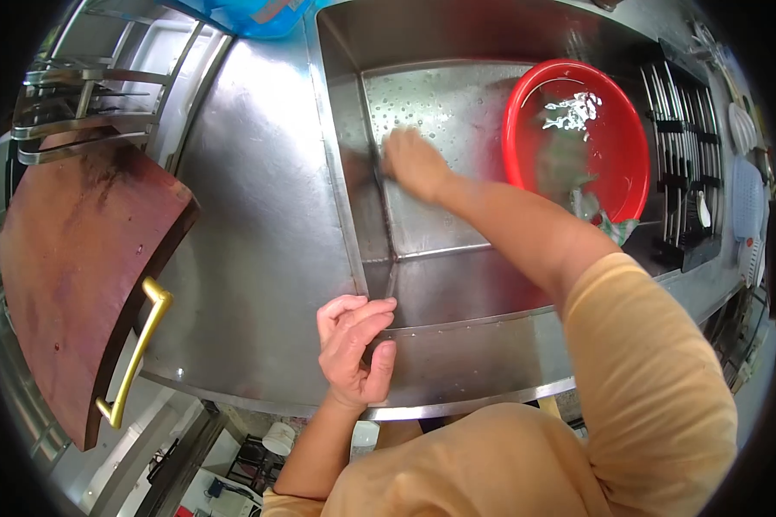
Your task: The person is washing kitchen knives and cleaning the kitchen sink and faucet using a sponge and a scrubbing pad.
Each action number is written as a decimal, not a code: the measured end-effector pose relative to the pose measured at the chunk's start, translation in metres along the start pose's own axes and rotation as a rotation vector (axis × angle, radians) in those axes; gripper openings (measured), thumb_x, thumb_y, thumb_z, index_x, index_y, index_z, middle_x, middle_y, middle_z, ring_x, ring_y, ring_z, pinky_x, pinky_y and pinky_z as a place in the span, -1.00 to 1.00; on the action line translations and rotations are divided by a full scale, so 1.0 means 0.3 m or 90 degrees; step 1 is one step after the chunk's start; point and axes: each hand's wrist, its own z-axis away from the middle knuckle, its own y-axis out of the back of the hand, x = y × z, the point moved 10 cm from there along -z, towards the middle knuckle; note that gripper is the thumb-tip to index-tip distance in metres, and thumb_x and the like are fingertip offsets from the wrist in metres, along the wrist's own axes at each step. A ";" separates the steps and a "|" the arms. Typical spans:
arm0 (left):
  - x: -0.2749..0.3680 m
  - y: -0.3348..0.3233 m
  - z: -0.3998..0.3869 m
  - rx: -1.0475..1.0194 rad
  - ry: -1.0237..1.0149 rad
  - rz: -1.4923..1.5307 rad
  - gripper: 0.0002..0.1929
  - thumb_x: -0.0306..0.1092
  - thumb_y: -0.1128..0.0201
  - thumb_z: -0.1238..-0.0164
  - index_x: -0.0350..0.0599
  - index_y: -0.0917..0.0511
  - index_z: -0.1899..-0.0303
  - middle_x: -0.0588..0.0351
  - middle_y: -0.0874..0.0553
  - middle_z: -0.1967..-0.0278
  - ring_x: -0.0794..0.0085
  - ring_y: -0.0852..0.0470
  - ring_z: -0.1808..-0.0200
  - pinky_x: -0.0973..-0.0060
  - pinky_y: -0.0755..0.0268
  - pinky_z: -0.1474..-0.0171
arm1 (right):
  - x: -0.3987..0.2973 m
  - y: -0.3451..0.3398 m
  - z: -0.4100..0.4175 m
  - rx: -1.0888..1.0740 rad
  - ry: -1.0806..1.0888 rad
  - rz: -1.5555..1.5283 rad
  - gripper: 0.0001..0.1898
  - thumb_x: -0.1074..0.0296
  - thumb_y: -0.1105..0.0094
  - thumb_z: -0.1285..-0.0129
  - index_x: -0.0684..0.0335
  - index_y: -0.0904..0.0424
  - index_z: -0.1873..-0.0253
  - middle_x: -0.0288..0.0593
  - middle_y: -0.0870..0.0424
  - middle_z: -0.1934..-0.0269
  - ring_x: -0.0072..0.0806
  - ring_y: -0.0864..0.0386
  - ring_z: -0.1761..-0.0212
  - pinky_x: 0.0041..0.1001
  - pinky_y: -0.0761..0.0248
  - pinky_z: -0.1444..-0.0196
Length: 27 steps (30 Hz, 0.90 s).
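My right hand (419,163) reaches into the stainless steel sink (440,226), low near its left wall; it is blurred, with its fingers curled, and whether it holds anything is hidden. Over the sink's near left corner is my left hand (355,349), its fingers loosely bent and apart, with nothing visible between them. To the right of my right hand, a red plastic basin (512,129) stands in the sink. Water fills part of it, and a greenish, blurred thing (559,158) lies in the water. A checked cloth (619,229) shows at the basin's near edge, partly behind my right forearm.
A steel counter (265,213) adjoins the sink on the left. Beyond it is a thick wooden board (77,258) with a brass-coloured handle (143,349), beside a metal rack (97,126). A black-and-steel rack (682,155) borders the right. A blue plastic container (258,16) sits at the top.
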 end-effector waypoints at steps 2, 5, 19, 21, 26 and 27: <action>0.003 0.005 -0.004 0.007 -0.004 -0.011 -0.76 -0.26 -0.18 -0.26 -0.30 -0.58 0.26 -0.06 -0.71 0.22 0.15 -0.50 0.13 0.24 -0.26 -0.08 | 0.040 0.085 -0.043 0.176 -0.118 -0.051 -0.82 0.34 -0.10 -0.10 0.29 -0.46 0.23 0.05 -0.46 0.19 -0.07 -0.42 0.16 -0.16 -0.35 0.11; -0.013 0.002 0.002 0.000 0.003 -0.015 -0.79 -0.32 -0.16 -0.21 -0.31 -0.58 0.28 -0.06 -0.71 0.25 0.12 -0.52 0.18 0.23 -0.30 -0.05 | -0.170 -0.031 0.102 -0.013 0.144 0.154 -0.79 0.37 -0.01 -0.17 0.29 -0.45 0.11 0.03 -0.45 0.11 -0.12 -0.42 0.08 -0.21 -0.37 0.05; 0.006 -0.010 -0.002 -0.023 0.014 -0.028 -0.80 -0.34 -0.22 -0.08 -0.27 -0.59 0.30 -0.01 -0.72 0.28 0.18 -0.54 0.21 0.28 -0.31 -0.05 | 0.078 0.221 -0.306 0.208 -0.672 -0.695 -0.55 0.17 0.05 -0.28 0.38 -0.31 -0.16 0.23 -0.28 -0.19 0.11 -0.30 -0.19 -0.04 -0.20 -0.23; 0.015 -0.012 -0.010 -0.029 0.004 -0.026 -0.79 -0.33 -0.23 -0.07 -0.27 -0.59 0.30 -0.01 -0.72 0.27 0.18 -0.54 0.21 0.28 -0.31 -0.05 | 0.019 0.367 -0.335 0.258 -0.558 -0.672 -0.54 0.15 0.06 -0.28 0.44 -0.29 -0.10 0.26 -0.31 -0.15 0.16 -0.29 -0.17 -0.02 -0.19 -0.23; 0.013 -0.019 -0.021 -0.040 -0.004 -0.004 -0.75 -0.40 -0.31 0.06 -0.25 -0.60 0.27 0.02 -0.70 0.22 0.14 -0.54 0.15 0.31 -0.34 -0.04 | -0.006 0.422 -0.287 0.378 -0.381 -0.435 -0.69 0.25 0.06 -0.29 0.45 -0.27 0.10 0.29 -0.36 0.06 0.16 -0.33 0.03 0.01 -0.21 0.00; 0.016 -0.015 -0.018 -0.040 -0.004 -0.003 -0.74 -0.39 -0.32 0.06 -0.26 -0.60 0.27 0.02 -0.70 0.22 0.14 -0.54 0.14 0.31 -0.34 -0.04 | -0.083 0.446 -0.222 0.405 -0.281 -0.432 -0.72 0.30 0.03 -0.28 0.45 -0.26 0.12 0.28 -0.34 0.12 0.13 -0.33 0.09 0.00 -0.18 0.05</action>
